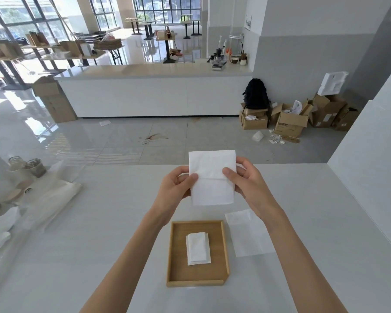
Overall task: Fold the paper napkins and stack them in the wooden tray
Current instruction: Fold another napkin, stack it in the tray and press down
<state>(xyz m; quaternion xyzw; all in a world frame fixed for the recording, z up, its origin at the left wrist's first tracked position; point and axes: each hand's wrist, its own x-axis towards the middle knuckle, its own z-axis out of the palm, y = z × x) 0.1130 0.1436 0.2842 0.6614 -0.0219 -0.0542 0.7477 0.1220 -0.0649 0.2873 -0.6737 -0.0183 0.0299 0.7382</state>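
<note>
Holding: a white rectangular paper napkin [212, 177] is held upright in the air by both hands, above the far part of the white surface [325, 222] and beyond the tray.
Napkin appearance: soft, lightly textured paper, taller than wide. One horizontal crease runs across it at about mid-height, level with the thumbs. The edges are straight, and the lower edge hangs free above the surface.
Left hand: the left hand [176, 184] pinches the napkin's left edge. The thumb lies on the near face at the crease and the fingers are curled behind the sheet.
Right hand: the right hand [246, 179] pinches the napkin's right edge in the same way, with the thumb on the near face and the fingers curled behind.
Tray: a shallow, square, light-brown wooden tray [171, 256] lies flat on the surface, nearer the person than the held napkin and between the two forearms.
Tray contents: a small stack of folded white napkins [198, 248] lies near the middle of the tray floor, apart from all the walls. Its layers are slightly offset.
Loose sheet: a flat white paper sheet [248, 233] lies on the surface just beside the tray's right wall, partly covered by the right forearm.
Left margin: clear plastic wrapping [54, 199] and glass jars [25, 166] sit at the left of the surface, blurred.
</note>
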